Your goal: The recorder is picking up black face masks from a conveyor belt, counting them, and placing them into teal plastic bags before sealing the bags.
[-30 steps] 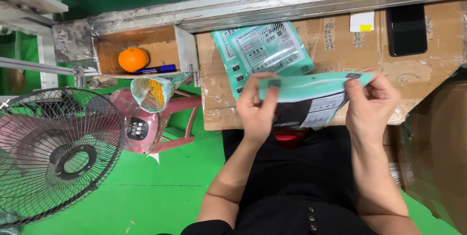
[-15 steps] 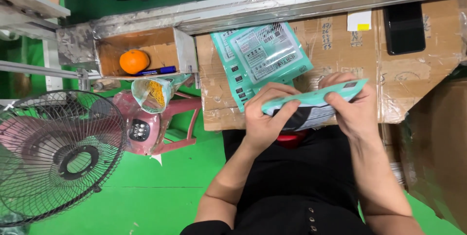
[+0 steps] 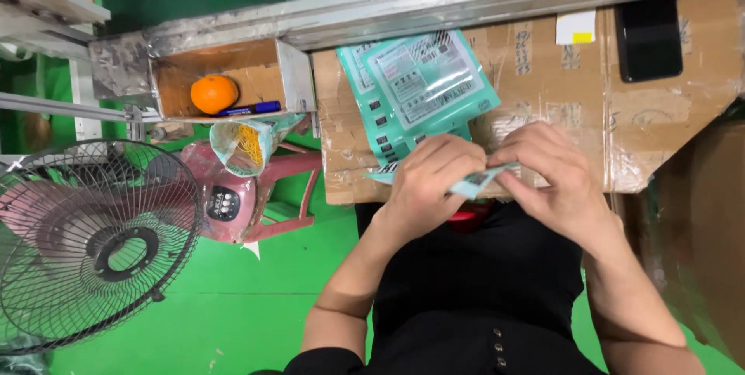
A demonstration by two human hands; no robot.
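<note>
Together, left hand point(image 3: 431, 181) and right hand point(image 3: 555, 181) pinching a folded teal mailer bag point(image 3: 475, 183) between them, just above the near edge of the cardboard-covered worktop point(image 3: 660, 126); behind, a stack of teal bags point(image 3: 419, 92) lying flat; further left, an orange point(image 3: 213, 93) and blue pen point(image 3: 250, 109) in an open box point(image 3: 295, 76), a fan point(image 3: 93, 243) below

Teal plastic mailer bags point(image 3: 419, 95) with white labels; brown cardboard worktop point(image 3: 543, 111); orange round fruit point(image 3: 213, 93); bright green floor point(image 3: 233, 297); pink fan base point(image 3: 225, 196).

An orange point(image 3: 213, 93) and blue pen point(image 3: 250, 109) lie in a cardboard tray point(image 3: 291, 72) above a fan point(image 3: 93, 243).
</note>
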